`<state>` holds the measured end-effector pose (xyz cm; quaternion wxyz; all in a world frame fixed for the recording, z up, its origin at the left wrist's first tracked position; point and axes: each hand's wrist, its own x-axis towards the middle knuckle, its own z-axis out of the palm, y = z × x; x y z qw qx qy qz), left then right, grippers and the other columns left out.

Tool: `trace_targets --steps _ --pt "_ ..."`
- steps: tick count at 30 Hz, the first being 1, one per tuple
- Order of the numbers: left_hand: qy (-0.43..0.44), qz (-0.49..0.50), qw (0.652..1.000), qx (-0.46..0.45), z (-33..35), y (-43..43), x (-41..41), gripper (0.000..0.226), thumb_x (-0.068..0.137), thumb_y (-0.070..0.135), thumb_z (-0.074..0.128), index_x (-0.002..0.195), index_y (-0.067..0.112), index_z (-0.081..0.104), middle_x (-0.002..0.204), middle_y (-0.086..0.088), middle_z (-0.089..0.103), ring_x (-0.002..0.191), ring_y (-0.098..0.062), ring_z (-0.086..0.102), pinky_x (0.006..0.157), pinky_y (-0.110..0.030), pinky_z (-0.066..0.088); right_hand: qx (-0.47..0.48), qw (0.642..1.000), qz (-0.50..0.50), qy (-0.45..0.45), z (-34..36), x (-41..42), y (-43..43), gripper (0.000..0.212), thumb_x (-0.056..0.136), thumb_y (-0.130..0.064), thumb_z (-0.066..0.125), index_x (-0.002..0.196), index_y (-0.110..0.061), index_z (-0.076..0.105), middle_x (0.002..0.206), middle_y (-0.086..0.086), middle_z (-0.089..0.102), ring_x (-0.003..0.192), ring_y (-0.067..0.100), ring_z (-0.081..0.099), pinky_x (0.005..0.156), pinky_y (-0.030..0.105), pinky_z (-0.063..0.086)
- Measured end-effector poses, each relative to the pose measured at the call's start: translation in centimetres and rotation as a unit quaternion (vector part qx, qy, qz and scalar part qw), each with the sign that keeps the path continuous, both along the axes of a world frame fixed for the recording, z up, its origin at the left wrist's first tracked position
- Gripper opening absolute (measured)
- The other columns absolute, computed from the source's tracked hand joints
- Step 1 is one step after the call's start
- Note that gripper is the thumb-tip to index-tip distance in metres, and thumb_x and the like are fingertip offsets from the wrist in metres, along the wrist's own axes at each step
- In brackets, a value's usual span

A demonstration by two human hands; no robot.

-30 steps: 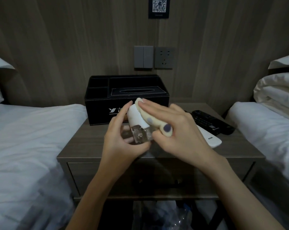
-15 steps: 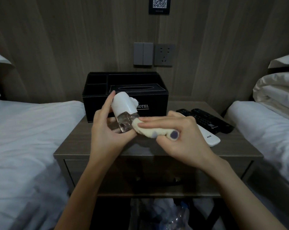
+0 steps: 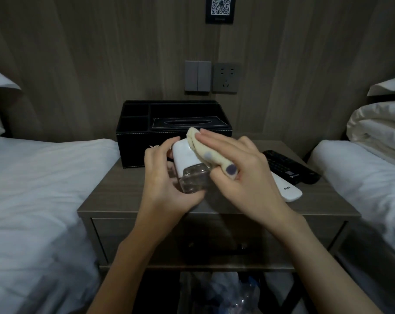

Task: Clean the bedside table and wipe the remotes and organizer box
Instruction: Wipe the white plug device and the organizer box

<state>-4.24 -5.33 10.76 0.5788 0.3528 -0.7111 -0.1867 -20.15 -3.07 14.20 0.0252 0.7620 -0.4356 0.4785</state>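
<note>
Above the wooden bedside table [image 3: 115, 196], my left hand [image 3: 167, 182] grips a small device [image 3: 186, 164] with a white top and a clear glass base. My right hand [image 3: 242, 171] presses a cream cloth with dark dots [image 3: 205, 152] against the device's white top and right side. Behind the hands stands the black organizer box [image 3: 135, 137], its front partly hidden. A black remote [image 3: 289, 166] and a white remote [image 3: 289, 191] lie at the table's right, partly hidden by my right hand.
White beds flank the table, one on the left [image 3: 38, 189] and one on the right [image 3: 368, 173] with a folded duvet. Wall switches [image 3: 197, 75] and a socket [image 3: 226, 78] sit above the box. A bag of plastic waste [image 3: 232, 293] lies under the table.
The cloth has moved from the device's glass base up onto its white top. The device has tilted so the glass base points toward me again. The view shifted slightly.
</note>
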Motion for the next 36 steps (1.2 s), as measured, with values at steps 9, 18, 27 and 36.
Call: trace_targets --steps 9,18,27,36 --pt "-0.024 0.055 0.996 -0.063 0.5 0.1 1.0 0.087 0.059 0.028 0.09 0.132 0.006 0.048 0.128 -0.004 0.036 0.115 0.009 0.04 0.084 -0.01 0.046 -0.011 0.999 0.028 -0.039 -0.3 1.2 -0.5 0.061 0.073 -0.003 0.06 0.124 -0.036 0.064 0.131 -0.026 0.057 0.081 0.014 0.05 0.076 0.009 0.039" --pt "0.008 0.022 1.0 -0.014 1.1 -0.1 2.5 0.077 0.064 0.018 0.089 0.129 0.017 0.048 0.116 -0.002 0.059 0.107 -0.023 0.059 0.09 -0.043 0.051 0.03 0.989 0.092 -0.113 -2.6 1.3 -0.2 0.055 0.07 -0.001 0.058 0.113 -0.034 0.069 0.12 -0.028 0.063 0.075 0.012 0.05 0.073 0.014 0.044" --pt "0.008 0.047 0.999 -0.003 0.3 -0.2 2.2 0.095 0.064 0.022 0.089 0.142 0.028 0.037 0.132 0.015 0.052 0.124 -0.003 0.049 0.1 -0.018 0.04 0.047 0.986 0.072 -0.142 -2.3 -0.1 0.1 0.042 0.073 -0.004 0.057 0.096 -0.035 0.074 0.103 -0.024 0.071 0.077 0.012 0.057 0.07 0.021 0.045" --pt "-0.043 0.021 0.997 -0.059 0.1 0.7 0.8 0.085 0.064 0.022 0.088 0.138 0.02 0.046 0.131 0.013 0.053 0.119 -0.015 0.053 0.099 -0.031 0.046 -0.006 0.996 0.021 -0.091 -0.5 0.5 0.0 0.066 0.072 -0.004 0.054 0.128 -0.04 0.057 0.13 -0.029 0.056 0.076 0.008 0.048 0.074 0.011 0.041"
